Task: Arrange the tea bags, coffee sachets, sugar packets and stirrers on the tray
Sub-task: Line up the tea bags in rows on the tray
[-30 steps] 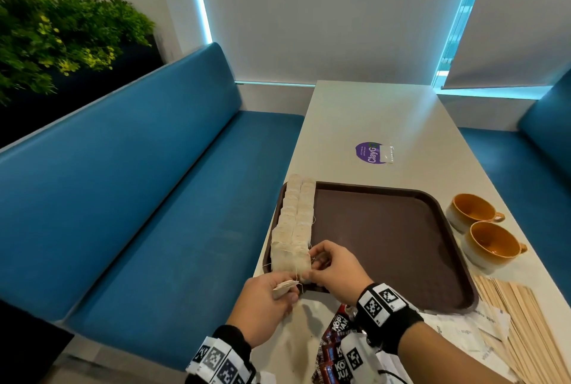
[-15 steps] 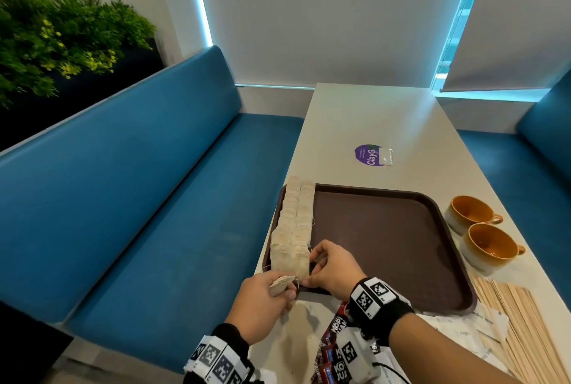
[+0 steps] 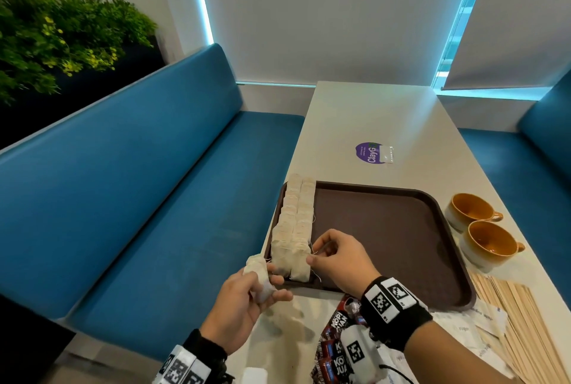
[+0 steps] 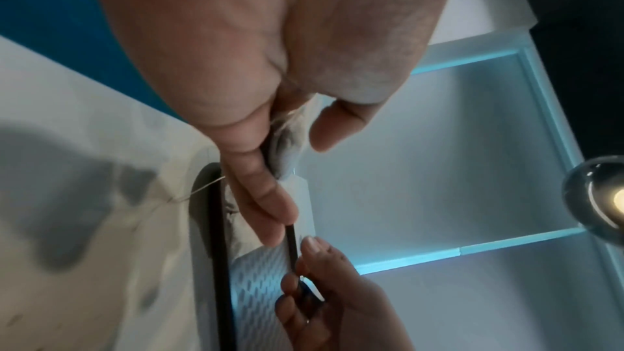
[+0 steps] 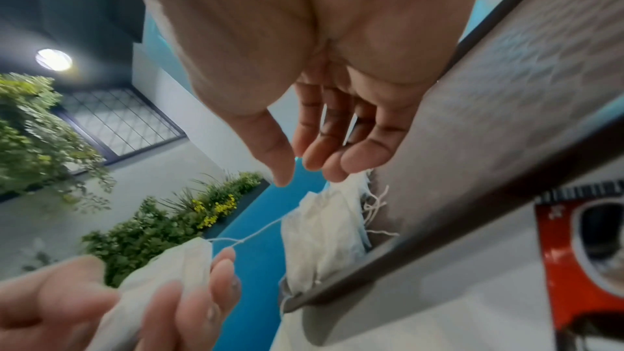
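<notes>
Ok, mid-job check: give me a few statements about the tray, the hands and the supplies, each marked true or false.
1. The tea bags stand in two rows along the tray's left edge. True.
2. The left hand holds nothing. False: it grips loose tea bags.
3. The stirrers already lie on the tray. False: they lie on the table, off the tray's right corner.
4. Two orange cups sit right of the tray. True.
5. The right hand is at the nearest tea bags in the rows. True.
</notes>
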